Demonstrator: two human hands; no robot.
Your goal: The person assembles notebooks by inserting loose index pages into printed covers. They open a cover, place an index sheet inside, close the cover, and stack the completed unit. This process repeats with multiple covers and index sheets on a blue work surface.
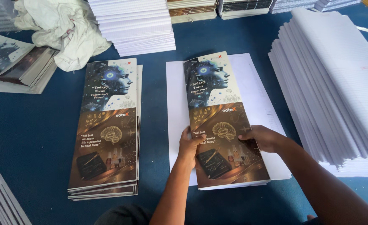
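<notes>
Both forearms in from bottom edge, meeting over a long printed cover sheet (223, 121) laid on a thin stack of white paper (259, 83) on the blue table (34, 133). Left hand (189, 146) on sheet's left edge, thumb on top, fingers curled under, pinching edge. Right hand (262, 137) on right edge opposite, fingers spread flat on glossy face, tips pressing down; whether any finger wraps under, can't tell. Sheet sits slightly skewed clockwise vs white paper beneath, lower end nearest body, top end away.

Handling, judged from look: light, thin card, glossy so prob. slippery against pages below; long and narrow, so likely to sag or kink if lifted by one end. Best grip approx. mid-length on both long edges, as hands sit now, or flat palm to slide. Corners and printed face prone to creasing, scuffing.

To left, well apart: stack of identical covers (104, 129), edges fanned a bit at lower end. Far left: more printed booklets (13, 62) piled unevenly, crumpled white cloth (63, 29) just beside, partly over them. Right side: tall fanned pile of ruled white sheets (330, 83), close to the white paper but not touching as far as visible. Top edge: more white page stacks (136, 25) in a row.
</notes>
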